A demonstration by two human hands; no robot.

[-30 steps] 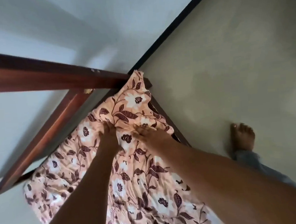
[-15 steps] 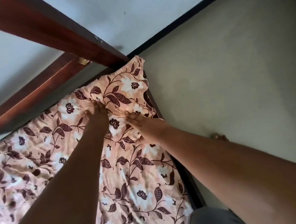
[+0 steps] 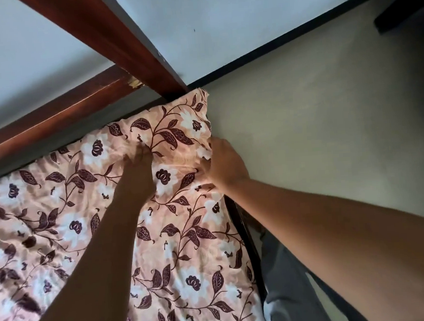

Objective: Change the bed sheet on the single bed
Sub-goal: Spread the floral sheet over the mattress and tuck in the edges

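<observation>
A peach bed sheet [image 3: 59, 221] with white flowers and dark maroon leaves covers the mattress of the single bed. Its far corner lies below the wooden bedpost [image 3: 127, 38]. My left hand [image 3: 139, 170] lies on the sheet near that corner, its fingers curled into bunched fabric. My right hand [image 3: 225, 165] grips the sheet at the bed's right edge, where the cloth folds over the dark bed frame [image 3: 246, 235].
A reddish wooden rail [image 3: 52, 121] runs along the far side against the pale wall. A beige floor [image 3: 329, 127] with a black skirting strip lies to the right. My grey trouser leg [image 3: 287, 280] stands beside the frame. A dark object [image 3: 401, 9] sits at top right.
The view has shifted, and the corner sits further right. My right hand has gone from lying on top of the sheet to gripping it at the bed's right edge. My left hand stays on the sheet.
</observation>
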